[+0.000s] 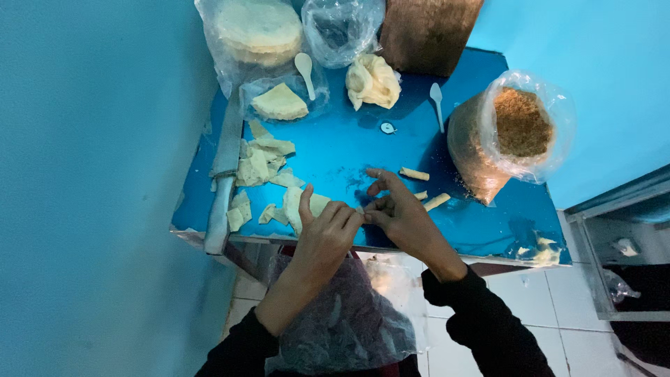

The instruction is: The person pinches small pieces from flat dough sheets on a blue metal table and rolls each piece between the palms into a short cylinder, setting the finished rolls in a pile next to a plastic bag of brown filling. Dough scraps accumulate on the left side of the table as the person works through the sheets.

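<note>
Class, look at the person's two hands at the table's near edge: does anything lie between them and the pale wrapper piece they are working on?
Nothing visible does. The left hand and right hand already meet on the pale wrapper piece at the blue table edge; the fingers hide the exact contact.

Four clear plastic bags serve as packages around the blue table (391,150): a large open bag of brown crumbs (513,132) stands at the right, its rim rolled down; a bag holding a stack of pale round sheets (257,31) lies at the far left corner, with a crumpled, nearly empty bag (342,28) just beside it. A smaller clear bag (279,98) lies flat below the stack under a pale wedge, and another crumpled clear bag (349,321) hangs below the table's near edge.
</note>
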